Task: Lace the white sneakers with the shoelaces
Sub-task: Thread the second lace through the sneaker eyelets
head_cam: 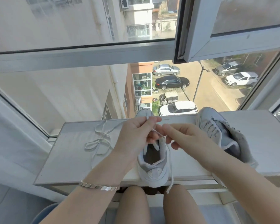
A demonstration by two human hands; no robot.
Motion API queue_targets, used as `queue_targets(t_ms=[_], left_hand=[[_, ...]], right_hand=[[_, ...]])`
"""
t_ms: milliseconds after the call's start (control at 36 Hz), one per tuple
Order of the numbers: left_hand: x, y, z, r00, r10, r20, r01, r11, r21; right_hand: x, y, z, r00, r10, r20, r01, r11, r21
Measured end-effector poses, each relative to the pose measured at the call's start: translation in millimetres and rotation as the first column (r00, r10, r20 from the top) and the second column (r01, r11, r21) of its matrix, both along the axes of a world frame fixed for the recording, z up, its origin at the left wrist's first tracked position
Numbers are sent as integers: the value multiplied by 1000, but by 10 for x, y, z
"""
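The left hand (134, 133) pinches one end of a shoelace (171, 172) between thumb and fingertips, the stiff tip poking up above the fingers, probably so it can be aimed at an eyelet. Just beside it the right hand (183, 136) has its fingers curled round another run of the same lace, apparently keeping it taut over the tongue. Both hands hover directly over the white sneaker (153, 168), which stands upright at the near edge of the surface (68, 159) with its heel towards the person and its opening facing up, a handy way to reach the upper eyelets. The lace's loose tail hangs past the near edge beside the heel. How many eyelets are threaded is hidden by the hands. The second sneaker (217, 128) lies tilted on its side towards the right end of the surface, well apart, seemingly waiting its turn. A spare shoelace (99, 143) lies in loose loops on the left part of the surface. A silver bracelet (99, 187) circles the left wrist.
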State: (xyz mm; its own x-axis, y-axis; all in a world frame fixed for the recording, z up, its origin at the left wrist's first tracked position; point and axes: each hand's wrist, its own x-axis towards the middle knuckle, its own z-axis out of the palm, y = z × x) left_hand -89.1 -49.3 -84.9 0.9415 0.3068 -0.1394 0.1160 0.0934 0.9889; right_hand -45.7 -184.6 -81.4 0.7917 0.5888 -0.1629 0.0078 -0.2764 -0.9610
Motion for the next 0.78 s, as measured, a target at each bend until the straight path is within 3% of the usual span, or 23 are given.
queue_targets(t_ms=[139,306,583,667,778], left_hand=[[60,-109,56,998,-64,21,62,995,77],[125,-187,5,991,-131,23,122,963,240],[99,-221,-53,982,-190,-19,182,904,386],[57,-134,-121,997,-57,-48,74,809,583],[-18,-83,-230,999,37,5,-26,575,818]], right_hand=[[-11,-80,-5,998,60,15,-61,998,32],[-6,-178,-62,986,4,168,9,997,-81],[11,-216,-95,995,-101,25,99,994,49],[45,-256,-133,963,-263,-62,270,946,179],[82,-326,-103,897,-366,-249,441,784,437]])
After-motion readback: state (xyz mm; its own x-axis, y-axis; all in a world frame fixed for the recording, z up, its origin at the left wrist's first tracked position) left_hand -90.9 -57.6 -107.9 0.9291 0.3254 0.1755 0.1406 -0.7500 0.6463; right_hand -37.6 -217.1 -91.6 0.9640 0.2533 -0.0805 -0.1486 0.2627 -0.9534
